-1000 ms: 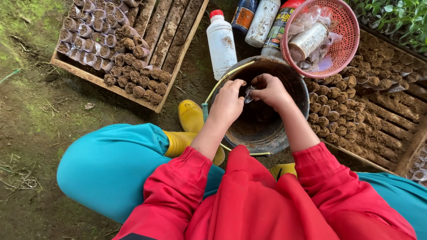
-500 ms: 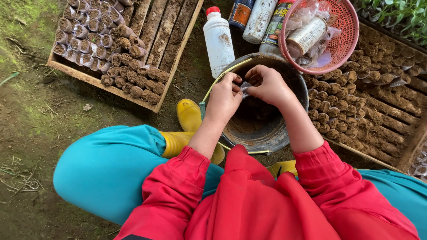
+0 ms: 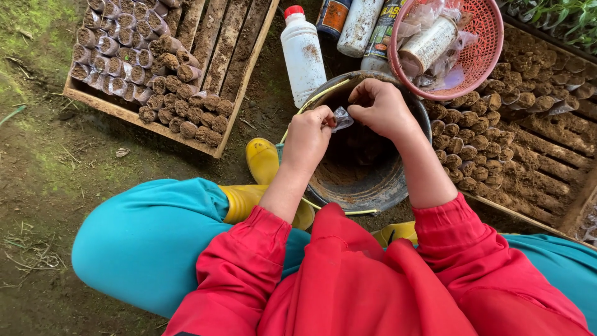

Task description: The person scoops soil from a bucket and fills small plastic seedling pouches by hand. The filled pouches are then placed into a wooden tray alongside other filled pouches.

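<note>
Small clear plastic bag (image 3: 342, 118) held above the mouth of the dark bucket (image 3: 348, 186). Left hand (image 3: 309, 135) fingers pinch its left edge; right hand (image 3: 379, 107), knuckles curled, fingers pinch its right edge. Both forearms reach forward over the bucket. White bottle (image 3: 303, 55) stands just beyond the bucket; red basket (image 3: 479, 56) overlaps its far rim.

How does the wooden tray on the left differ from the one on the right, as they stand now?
The left wooden tray holds soil-filled seedling pots only in part, with bare slats showing beside them; the right wooden tray is packed nearly across. The left tray lies free of other things; a pink plastic basket overlaps the right tray's near corner. Both sit on bare soil and hold the same small pots.
</note>
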